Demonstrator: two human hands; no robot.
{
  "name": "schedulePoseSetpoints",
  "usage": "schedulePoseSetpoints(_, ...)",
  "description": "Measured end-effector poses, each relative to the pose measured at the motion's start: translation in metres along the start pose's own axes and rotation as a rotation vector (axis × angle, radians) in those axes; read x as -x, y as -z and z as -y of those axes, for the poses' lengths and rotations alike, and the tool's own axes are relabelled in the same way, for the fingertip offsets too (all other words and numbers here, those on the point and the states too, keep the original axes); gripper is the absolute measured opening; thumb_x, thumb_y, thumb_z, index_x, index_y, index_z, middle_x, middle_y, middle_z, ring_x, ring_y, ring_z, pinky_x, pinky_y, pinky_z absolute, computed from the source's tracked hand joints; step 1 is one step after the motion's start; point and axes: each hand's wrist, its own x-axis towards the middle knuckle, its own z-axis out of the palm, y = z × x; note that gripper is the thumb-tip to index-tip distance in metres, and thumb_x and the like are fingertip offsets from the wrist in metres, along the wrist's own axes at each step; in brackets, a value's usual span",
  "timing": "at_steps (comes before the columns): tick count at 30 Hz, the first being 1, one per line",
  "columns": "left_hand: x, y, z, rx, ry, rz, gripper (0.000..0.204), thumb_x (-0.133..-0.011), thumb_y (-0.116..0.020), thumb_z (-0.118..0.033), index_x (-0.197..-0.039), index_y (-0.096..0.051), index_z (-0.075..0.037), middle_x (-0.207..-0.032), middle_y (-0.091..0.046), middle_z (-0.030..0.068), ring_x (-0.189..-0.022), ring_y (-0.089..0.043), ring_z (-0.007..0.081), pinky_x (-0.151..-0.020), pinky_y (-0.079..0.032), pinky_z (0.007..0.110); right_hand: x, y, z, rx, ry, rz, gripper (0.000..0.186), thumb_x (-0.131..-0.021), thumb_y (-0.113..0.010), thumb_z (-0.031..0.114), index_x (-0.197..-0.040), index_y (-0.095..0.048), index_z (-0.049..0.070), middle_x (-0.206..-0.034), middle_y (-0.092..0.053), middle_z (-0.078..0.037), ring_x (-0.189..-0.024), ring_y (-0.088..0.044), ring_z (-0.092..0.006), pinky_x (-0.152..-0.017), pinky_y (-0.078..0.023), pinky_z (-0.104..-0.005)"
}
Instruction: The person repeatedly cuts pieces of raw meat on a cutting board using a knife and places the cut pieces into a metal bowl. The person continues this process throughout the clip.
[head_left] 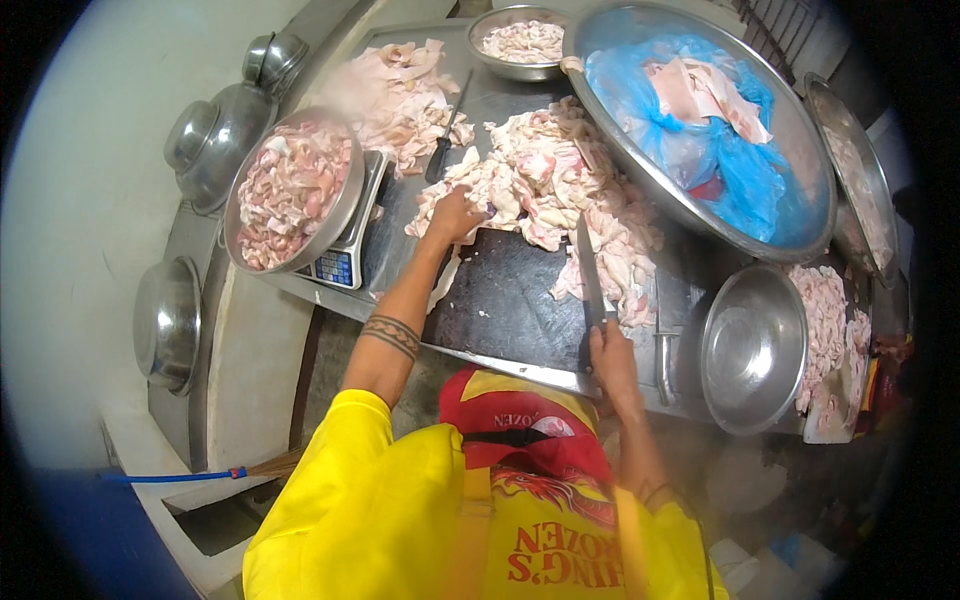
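Note:
My right hand (614, 358) is closed round the handle of a long knife (588, 262), its blade pointing away from me over the right side of a dark cutting board (500, 300). At the board's far left edge, my left hand (457, 214) grips a piece of pale raw skin (478, 232) at the near side of a large pile of raw skin pieces (545, 165). Its fingertips are partly hidden by the pieces. Some of the pile spills down beside the blade. A second knife with a black handle (438, 158) lies beyond my left hand.
A bowl of cut pieces (295, 190) sits on a scale (340, 255) at left. A wide basin with blue plastic bags (830, 215) stands far right, above a metal bowl (752, 350). Another metal tool (664, 360) lies right of my knife. Metal pots (230, 140) line the left wall.

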Motion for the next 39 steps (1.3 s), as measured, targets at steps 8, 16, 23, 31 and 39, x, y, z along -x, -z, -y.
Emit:
schedulePoseSetpoints(8,0.008,0.022,0.053,-0.223,0.053,0.096,0.047,-0.078,-0.077,-0.024,-0.120,-0.069,-0.003,-0.123,-0.067,0.0240,-0.118,-0.064,0.0378,-0.101,-0.050,0.042,0.025,0.011,-0.015,0.172,0.137,0.428,0.033,-0.101,-0.058,0.033,-0.106,-0.058,0.001,-0.089,-0.068,-0.030,-0.090,-0.064,-0.0533,-0.076,-0.048,-0.0573)
schedulePoseSetpoints(16,0.056,0.023,-0.048,1.115,-0.009,0.461,0.046,-0.089,-0.065,-0.009,-0.133,-0.058,0.001,-0.114,-0.070,0.0115,-0.097,-0.070,0.0195,-0.086,-0.056,0.031,0.017,0.016,-0.028,0.025,-0.031,0.112,0.036,-0.101,-0.058,0.034,-0.108,-0.060,-0.001,-0.089,-0.067,-0.031,-0.091,-0.063,-0.0534,-0.075,-0.048,-0.0553)
schedulePoseSetpoints(23,0.103,-0.045,-0.015,0.282,0.081,0.174,0.047,-0.095,-0.071,-0.034,-0.125,-0.061,0.002,-0.107,-0.069,0.0135,-0.091,-0.068,0.0228,-0.079,-0.056,0.035,0.032,0.027,-0.015,-0.246,-0.160,0.062,0.035,-0.105,-0.057,0.030,-0.112,-0.058,-0.003,-0.067,-0.066,-0.018,-0.049,-0.063,-0.0270,-0.048,-0.047,-0.0398)
schedulePoseSetpoints(31,0.099,-0.119,-0.052,-0.235,-0.007,-0.007,0.036,-0.093,-0.063,-0.029,-0.107,-0.058,0.004,-0.095,-0.070,0.0299,-0.091,-0.069,0.0479,-0.081,-0.057,0.054,0.028,-0.040,0.012,0.154,0.096,0.003,0.026,-0.102,-0.058,0.026,-0.106,-0.054,0.000,-0.076,-0.066,-0.030,-0.076,-0.062,-0.0558,-0.070,-0.049,-0.0576)
schedulePoseSetpoints(39,0.110,-0.133,-0.022,-0.251,-0.140,0.024,0.024,-0.093,-0.057,-0.016,-0.104,-0.057,0.006,-0.079,-0.070,0.0268,-0.073,-0.071,0.0452,-0.066,-0.058,0.055,0.036,-0.060,0.025,0.429,0.009,0.179,0.022,-0.104,-0.049,0.024,-0.110,-0.048,0.003,-0.079,-0.067,-0.033,-0.075,-0.065,-0.0564,-0.068,-0.048,-0.0663)
